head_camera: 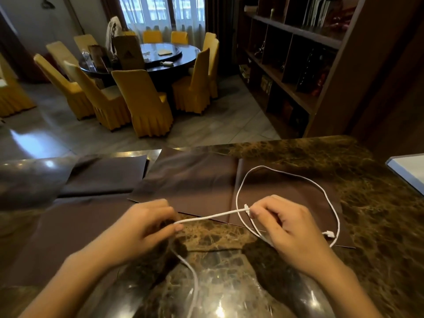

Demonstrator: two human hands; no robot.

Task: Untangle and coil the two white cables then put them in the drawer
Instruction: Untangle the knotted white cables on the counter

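A white cable [296,176] forms a wide loop on the brown mat at the right of the marble counter. My right hand [291,228] pinches a white plug end at about the loop's left side, and a taut white stretch runs from there to my left hand [142,228], which grips it between thumb and fingers. Another white plug [328,234] lies just right of my right hand. From under my left hand a white cable strand [193,278] trails down toward the near edge. Where one cable ends and the other begins I cannot tell. No drawer is in view.
Brown leather-like mats [190,177] cover the far and left parts of the dark marble counter [378,203]. A white-blue object [410,173] sits at the right edge. Beyond the counter stand a round dining table with yellow-covered chairs [142,99] and a dark bookshelf [298,65].
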